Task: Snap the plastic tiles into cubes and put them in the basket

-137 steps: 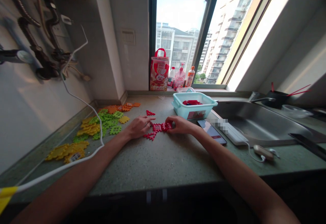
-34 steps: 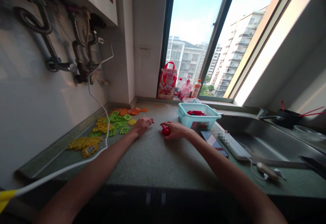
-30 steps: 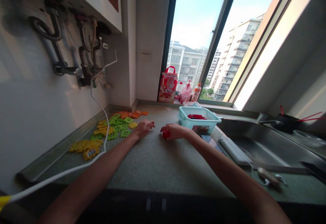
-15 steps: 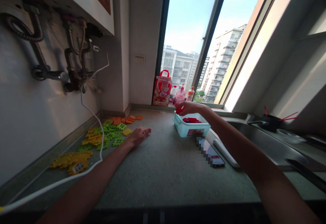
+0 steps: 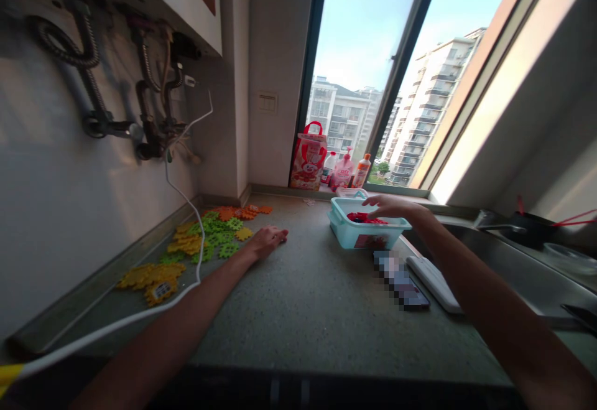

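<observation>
My left hand [image 5: 269, 241] rests on the counter, fingers loosely bent, with nothing visible in it. Just left of it lie green gear-shaped pieces [image 5: 215, 236], with yellow gear-shaped pieces [image 5: 185, 242] and orange ones [image 5: 233, 212] around them. Over the right side of a pale turquoise plastic box [image 5: 342, 231] is my right hand [image 5: 394, 206], its thumb and fingers apart and nothing seen between them. Red pieces [image 5: 361, 218] lie inside the box, partly hidden by its wall and by the hand.
In front of the box lie a phone [image 5: 403, 285] and a white oblong object [image 5: 433, 282]. The sink [image 5: 466, 254] is on the right. A white cable [image 5: 202, 248] crosses the gear pieces and counter. Bottles [image 5: 342, 172] and a red bag [image 5: 308, 161] stand at the window.
The red piece held at the box's left rim is no longer in my right hand, which has shifted right over the box and opened. My left hand stays on the counter. The view has turned slightly.
</observation>
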A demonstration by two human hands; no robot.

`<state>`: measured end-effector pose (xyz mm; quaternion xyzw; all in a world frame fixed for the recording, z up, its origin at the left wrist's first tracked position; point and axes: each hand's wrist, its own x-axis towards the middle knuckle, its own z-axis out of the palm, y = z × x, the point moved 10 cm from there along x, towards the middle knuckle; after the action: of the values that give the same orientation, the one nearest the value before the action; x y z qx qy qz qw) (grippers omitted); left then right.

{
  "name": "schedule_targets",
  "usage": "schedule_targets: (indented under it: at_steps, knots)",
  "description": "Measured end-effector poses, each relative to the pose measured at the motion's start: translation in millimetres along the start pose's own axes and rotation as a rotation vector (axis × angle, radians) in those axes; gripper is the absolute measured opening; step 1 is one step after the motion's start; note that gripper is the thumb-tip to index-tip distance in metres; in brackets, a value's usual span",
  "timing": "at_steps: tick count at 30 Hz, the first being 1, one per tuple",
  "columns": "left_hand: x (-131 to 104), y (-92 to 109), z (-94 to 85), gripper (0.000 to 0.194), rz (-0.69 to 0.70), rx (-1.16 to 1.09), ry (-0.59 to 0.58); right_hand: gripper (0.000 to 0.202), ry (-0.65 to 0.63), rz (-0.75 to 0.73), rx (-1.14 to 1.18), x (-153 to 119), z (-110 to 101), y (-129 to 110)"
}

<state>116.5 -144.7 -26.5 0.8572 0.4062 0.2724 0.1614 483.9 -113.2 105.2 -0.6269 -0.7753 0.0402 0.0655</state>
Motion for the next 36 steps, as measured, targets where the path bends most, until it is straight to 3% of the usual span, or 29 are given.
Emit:
schedule_targets:
  at_steps: [3,4,7,10,13,14,17,20,22,24,27,31,34,36]
  knots:
    - [-0.9,0.5,3.6,0.068,-0.010,0.019,-0.029,0.038,0.261,-0.212,-0.052,-14.8,-20.3,-60.6]
    - [-1.0,0.9,4.0,0.067,-0.016,0.027,-0.035,0.037,0.315,-0.291,-0.046,-22.6,-15.8,-86.8]
    - [-2.8,8.3,0.2,0.062,-0.024,0.060,-0.055,0.032,0.373,-0.502,0.061,-46.8,31.6,-165.2]
    - [-15.5,24.3,-9.7,0.044,-0.029,0.090,-0.151,0.043,0.249,-0.608,0.164,-57.5,112.2,-217.8]
    - [-53.2,35.7,-31.4,0.038,-0.072,0.087,-0.273,0.045,0.170,-0.576,0.200,-57.3,168.1,-226.7]
    - [-69.9,38.4,-49.0,0.038,-0.070,0.098,-0.224,0.045,0.158,-0.574,0.208,-57.8,176.7,-224.8]
    - [-137.5,30.1,-104.2,0.039,-0.107,0.179,-0.031,0.044,0.148,-0.592,0.223,-60.4,180.8,-217.7]
    - [-221.0,9.4,-157.2,0.036,-0.199,0.444,0.252,0.043,0.148,-0.605,0.201,-61.8,176.1,-217.3]
    - [-265.1,-3.5,-163.7,0.033,-0.225,0.561,0.242,0.042,0.150,-0.609,0.189,-62.2,175.2,-220.5]
    - [-292.1,-15.6,-163.2,0.041,-0.259,0.619,0.205,0.042,0.155,-0.612,0.191,-62.4,175.7,-223.5]
    - [-298.0,-28.7,-166.0,0.063,-0.320,0.621,0.212,0.042,0.155,-0.615,0.190,-63.0,177.6,-224.7]
    - [-271.4,-43.5,-158.1,0.063,-0.376,0.541,0.144,0.043,0.143,-0.620,0.190,-64.4,180.3,-222.2]
    - [-267.2,-39.0,-145.7,0.056,-0.408,0.518,0.162,0.042,0.143,-0.619,0.193,-64.8,183.3,-221.0]
    - [-273.1,-23.4,-131.4,0.052,-0.422,0.510,0.185,0.041,0.147,-0.623,0.201,-65.0,184.8,-222.1]
